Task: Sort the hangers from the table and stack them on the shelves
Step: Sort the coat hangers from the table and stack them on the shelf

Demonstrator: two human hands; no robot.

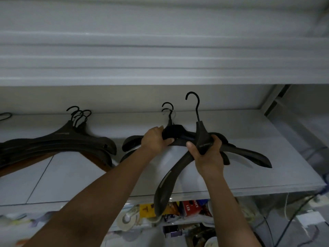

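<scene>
The left hand (155,139) curls round the neck of a small hanger pile (130,142) on the shelf (231,125). At its 3 o'clock, the right hand (207,158) grips a tilted hanger (170,177) by its neck, hook towards 12 o'clock.

Two hands were in view, the left hand (154,139) and the right hand (208,157). Black hangers lay in two piles on one shelf (249,139). The left pile (71,139) showed three hooks, though its bodies overlapped too much for a sure count. The middle pile (131,141) showed two hooks. One more black hanger (165,184) was in the right hand. A single further hook (5,114) showed at the far left edge. The clutter (188,207) below was too blurred to count.
</scene>
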